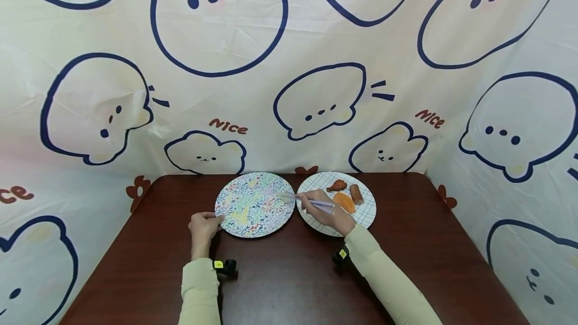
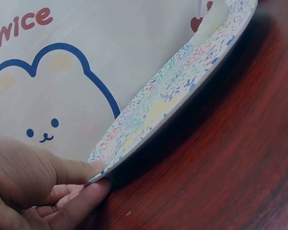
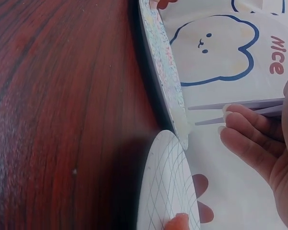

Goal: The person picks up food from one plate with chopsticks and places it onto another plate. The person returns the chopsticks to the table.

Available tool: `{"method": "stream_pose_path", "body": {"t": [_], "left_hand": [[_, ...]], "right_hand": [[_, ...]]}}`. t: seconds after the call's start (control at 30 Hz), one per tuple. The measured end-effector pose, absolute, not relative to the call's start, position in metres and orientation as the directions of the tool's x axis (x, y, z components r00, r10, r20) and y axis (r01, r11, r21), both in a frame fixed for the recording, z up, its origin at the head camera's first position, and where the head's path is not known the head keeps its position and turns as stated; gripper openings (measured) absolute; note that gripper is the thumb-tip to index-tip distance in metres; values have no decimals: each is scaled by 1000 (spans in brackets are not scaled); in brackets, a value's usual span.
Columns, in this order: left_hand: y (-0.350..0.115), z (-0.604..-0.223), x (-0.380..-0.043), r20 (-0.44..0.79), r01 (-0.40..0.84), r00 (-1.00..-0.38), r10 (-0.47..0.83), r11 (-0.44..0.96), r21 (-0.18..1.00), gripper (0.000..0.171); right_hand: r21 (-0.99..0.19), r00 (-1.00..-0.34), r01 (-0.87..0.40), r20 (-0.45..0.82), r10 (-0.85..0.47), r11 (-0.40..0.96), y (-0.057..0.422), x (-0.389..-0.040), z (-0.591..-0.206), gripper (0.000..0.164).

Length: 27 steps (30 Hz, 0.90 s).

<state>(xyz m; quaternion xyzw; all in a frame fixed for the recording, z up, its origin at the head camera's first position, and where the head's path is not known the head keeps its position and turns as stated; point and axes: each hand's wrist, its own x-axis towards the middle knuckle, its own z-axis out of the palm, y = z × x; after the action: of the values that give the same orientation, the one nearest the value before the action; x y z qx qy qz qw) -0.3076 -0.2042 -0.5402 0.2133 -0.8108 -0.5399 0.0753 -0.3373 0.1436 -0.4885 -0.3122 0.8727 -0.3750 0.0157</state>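
Observation:
My left hand (image 1: 204,225) pinches the left rim of a round plate (image 1: 255,207) speckled in many colours, thumb (image 2: 79,170) on top and fingers below. My right hand (image 1: 328,213) holds a pair of lavender chopsticks (image 3: 216,107) over the gap between the two plates. Their tips are right at a pale, whitish-green piece (image 2: 212,25) on the speckled plate's right side; its kind is unclear. To the right, partly behind the right hand, lies a white plate with a grid pattern (image 1: 367,209). It bears a drumstick (image 1: 336,185), a brown sausage-like piece (image 1: 356,194) and a rounded orange piece (image 1: 344,202).
Both plates lie near the far edge of a dark brown wooden table (image 1: 280,280), their rims almost meeting. A white cloth (image 1: 257,109) printed with blue-outlined bears hangs behind and along the sides. Black wrist cameras (image 1: 230,267) are worn on both sleeves.

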Motion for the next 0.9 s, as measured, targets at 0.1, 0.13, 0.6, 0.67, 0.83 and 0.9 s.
{"method": "stream_pose_path", "body": {"t": [0.1, 0.13, 0.6, 0.67, 0.83, 0.9], "left_hand": [[-205, -540, -308, -109, -269, -896, -430, 330, 905, 30], [-205, -541, -308, -108, -268, -897, -428, 331, 905, 30], [-204, -540, -309, -114, -267, -901, -419, 327, 907, 32], [-203, -540, -309, -113, -266, -901, -419, 326, 907, 31], [-203, -539, -309, -106, -257, -902, -418, 324, 911, 31], [-204, -539, -306, -106, -257, -902, -419, 324, 910, 32]], "right_hand": [[-666, -808, -532, 214, -549, 523, 147, -335, -487, 41], [-670, -813, -525, 214, -541, 524, 148, -334, -487, 40], [-675, -818, -569, 408, -405, 469, 201, -325, -482, 41], [-704, -842, -532, 380, -384, 469, 209, -322, -481, 43], [-756, -900, -415, 260, -350, 505, 228, -317, -475, 50], [-771, -915, -373, 212, -344, 517, 234, -314, -473, 51]]}}
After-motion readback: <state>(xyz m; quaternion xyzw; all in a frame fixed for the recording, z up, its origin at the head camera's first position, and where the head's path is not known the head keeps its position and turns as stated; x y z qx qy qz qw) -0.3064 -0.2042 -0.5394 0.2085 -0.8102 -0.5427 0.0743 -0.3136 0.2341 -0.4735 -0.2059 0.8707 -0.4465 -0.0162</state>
